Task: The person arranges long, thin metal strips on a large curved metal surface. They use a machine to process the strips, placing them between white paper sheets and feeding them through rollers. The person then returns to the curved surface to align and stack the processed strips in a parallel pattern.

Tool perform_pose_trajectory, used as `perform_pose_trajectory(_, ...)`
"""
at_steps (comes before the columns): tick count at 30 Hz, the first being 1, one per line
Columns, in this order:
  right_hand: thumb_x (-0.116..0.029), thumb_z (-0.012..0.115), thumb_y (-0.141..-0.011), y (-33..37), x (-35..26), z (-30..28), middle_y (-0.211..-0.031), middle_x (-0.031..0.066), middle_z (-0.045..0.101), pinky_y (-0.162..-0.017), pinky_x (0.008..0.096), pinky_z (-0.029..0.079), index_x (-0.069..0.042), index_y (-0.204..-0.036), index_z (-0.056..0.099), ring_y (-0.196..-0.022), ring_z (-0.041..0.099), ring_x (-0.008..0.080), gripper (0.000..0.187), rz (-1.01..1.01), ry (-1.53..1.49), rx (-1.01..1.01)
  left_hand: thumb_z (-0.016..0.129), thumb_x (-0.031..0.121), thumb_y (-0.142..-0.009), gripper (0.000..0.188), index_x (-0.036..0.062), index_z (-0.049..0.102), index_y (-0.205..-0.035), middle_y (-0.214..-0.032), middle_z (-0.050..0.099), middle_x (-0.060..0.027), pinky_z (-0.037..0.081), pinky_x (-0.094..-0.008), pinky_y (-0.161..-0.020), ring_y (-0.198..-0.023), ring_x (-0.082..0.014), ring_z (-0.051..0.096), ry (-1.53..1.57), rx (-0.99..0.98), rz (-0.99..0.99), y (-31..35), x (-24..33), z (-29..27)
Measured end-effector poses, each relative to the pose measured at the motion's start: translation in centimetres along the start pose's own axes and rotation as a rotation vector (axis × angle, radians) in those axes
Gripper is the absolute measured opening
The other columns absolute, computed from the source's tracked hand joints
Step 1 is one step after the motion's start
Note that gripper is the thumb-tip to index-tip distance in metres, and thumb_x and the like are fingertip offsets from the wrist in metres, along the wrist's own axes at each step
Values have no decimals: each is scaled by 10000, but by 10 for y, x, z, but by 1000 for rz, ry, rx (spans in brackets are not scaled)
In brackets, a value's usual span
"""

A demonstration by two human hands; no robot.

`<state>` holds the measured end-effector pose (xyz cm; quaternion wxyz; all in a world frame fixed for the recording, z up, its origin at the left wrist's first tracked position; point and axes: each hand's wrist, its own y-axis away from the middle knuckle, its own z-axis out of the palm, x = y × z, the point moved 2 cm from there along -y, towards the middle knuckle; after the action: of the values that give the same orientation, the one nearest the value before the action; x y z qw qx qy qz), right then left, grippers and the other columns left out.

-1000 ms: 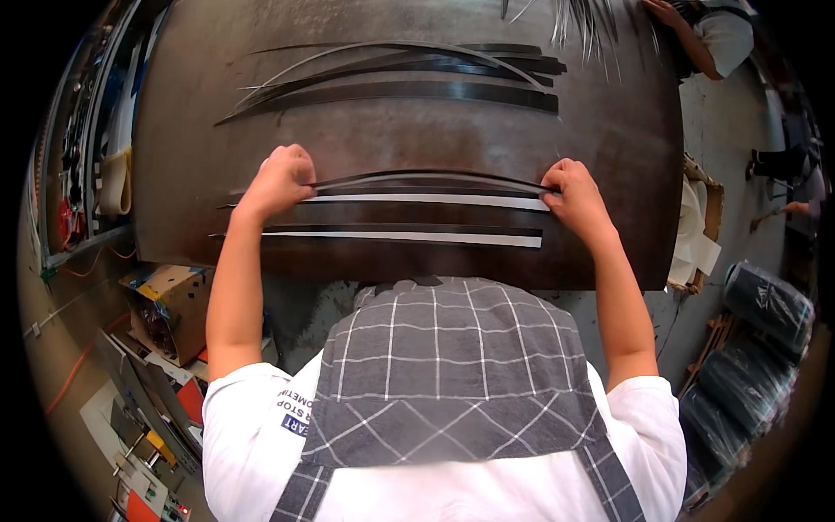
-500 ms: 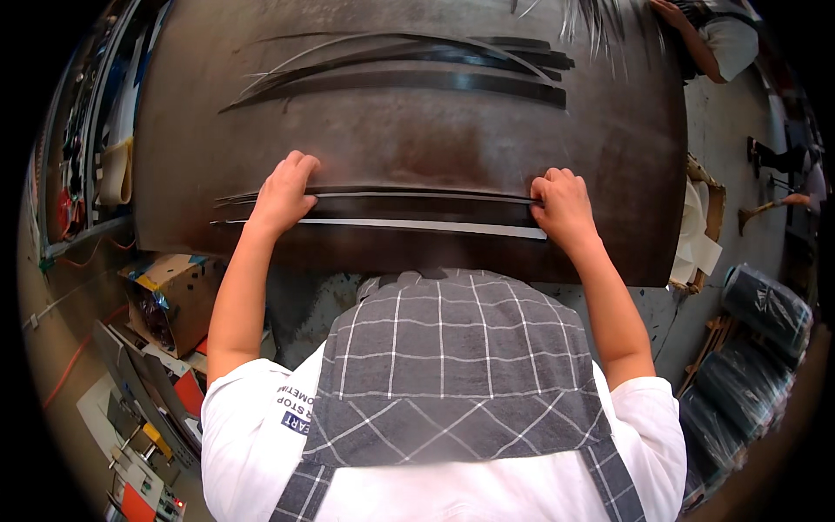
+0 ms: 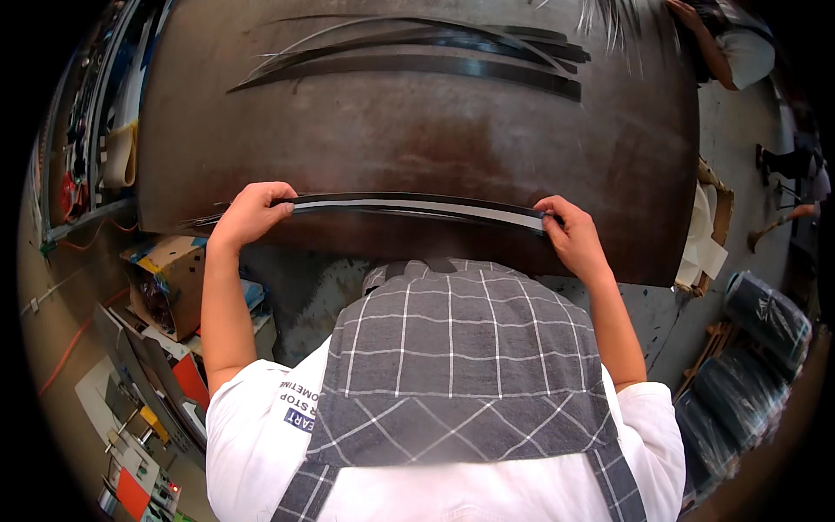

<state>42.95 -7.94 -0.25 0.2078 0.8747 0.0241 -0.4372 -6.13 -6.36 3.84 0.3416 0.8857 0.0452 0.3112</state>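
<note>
Near the table's front edge, my left hand (image 3: 257,213) and my right hand (image 3: 574,239) pinch opposite ends of a bundle of long, thin strips (image 3: 426,207). The strips run side to side between the hands and look slightly bowed. Most are black, and one shows a pale, shiny face. Thin dark tips stick out to the left past my left hand. How many strips are in the bundle I cannot make out. Farther back on the dark brown table (image 3: 383,143) lies a loose pile of black strips (image 3: 470,68), some of them curved.
Thin shiny strands (image 3: 613,26) lie at the far right of the table, near another person's arm (image 3: 715,59). Racks (image 3: 87,122) line the left side. A cardboard box (image 3: 174,287) stands below at the left. Plastic-wrapped rolls (image 3: 739,391) are at the right.
The separate pale strip nearest me has come together with the black strips between my hands. My left hand has shifted left and slightly down; my right hand has turned and lowered.
</note>
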Motion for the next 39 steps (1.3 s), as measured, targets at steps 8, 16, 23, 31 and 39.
perform_pose_trajectory(8,-56,651,-829,-2,4,23,-943,112,643,-832,420,477,-43,-956,684,-922,611,307,132,-139,325,191,650,125,-852,165,43,566,-968,-927,636,-158,475,-444,-835,-945,-347,604,-510,256,70,-13,-12,33)
perform_pose_trajectory(16,-76,736,-717,12,-16,32,-1049,90,615,-921,457,425,-63,-1022,670,-1040,567,309,312,-393,477,282,721,78,-740,361,71,577,-1072,-1067,568,-92,462,-441,-915,-1069,-310,556,-542,507,396,1,7,52)
perform_pose_trajectory(23,-68,726,-706,15,-2,33,-1166,106,568,-985,437,412,-86,-1171,622,-1144,533,288,477,-297,467,237,635,-22,-674,400,71,587,-1060,-1040,584,-105,462,-454,-895,-1036,-329,563,-583,389,393,-9,-1,61)
perform_pose_trajectory(31,-11,670,-748,37,22,28,-1189,160,544,-940,413,483,-5,-1267,544,-1087,564,336,534,114,112,349,606,-41,-669,333,57,570,-985,-969,569,-98,473,-448,-822,-966,-319,569,-571,354,446,-10,12,62)
perform_pose_trajectory(39,-53,677,-767,36,12,26,-1172,170,571,-929,422,494,-15,-1284,540,-1068,581,349,536,50,176,336,607,-43,-666,325,41,589,-979,-949,588,-142,492,-460,-827,-970,-364,583,-509,359,454,-11,9,63)
